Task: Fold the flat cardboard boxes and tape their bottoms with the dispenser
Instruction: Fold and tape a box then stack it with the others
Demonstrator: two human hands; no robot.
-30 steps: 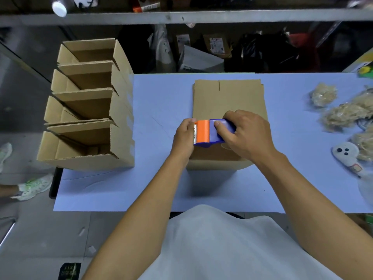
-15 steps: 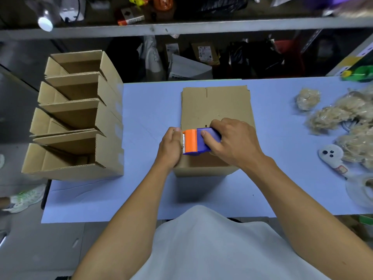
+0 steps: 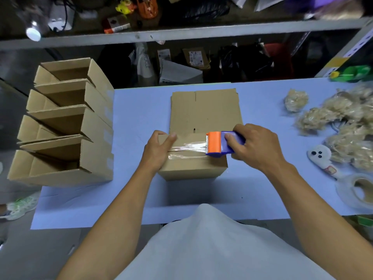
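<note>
Cluttered shelves run along the back, and in front of them a pale blue tabletop (image 3: pixel 262 188) carries everything from the head view, which is the only one there is. Folded box (image 3: pixel 193 166) sits dead centre, right in front of the person, bottom flaps up, with a flat cardboard sheet (image 3: pixel 205 110) lying behind it.

Left hand (image 3: pixel 159 150) is clamped over the box's left edge, thumb pressing down the start of the tape (image 3: pixel 187 148). Right hand (image 3: pixel 256 146) is wrapped around the blue and orange dispenser (image 3: pixel 220 144), which sits near the box's right edge.

What matters here: the seam runs left to right across the box, same line as the tape, and the dispenser is almost at the right end of it. So I'd guess the pull finishes off over that right edge, and the right hand does it while the left just anchors.

Stack of finished boxes (image 3: pixel 66 126) stands off to the left, and a spare tape roll (image 3: pixel 359 190) plus some pale fibre clumps (image 3: pixel 343 122) to the right.
</note>
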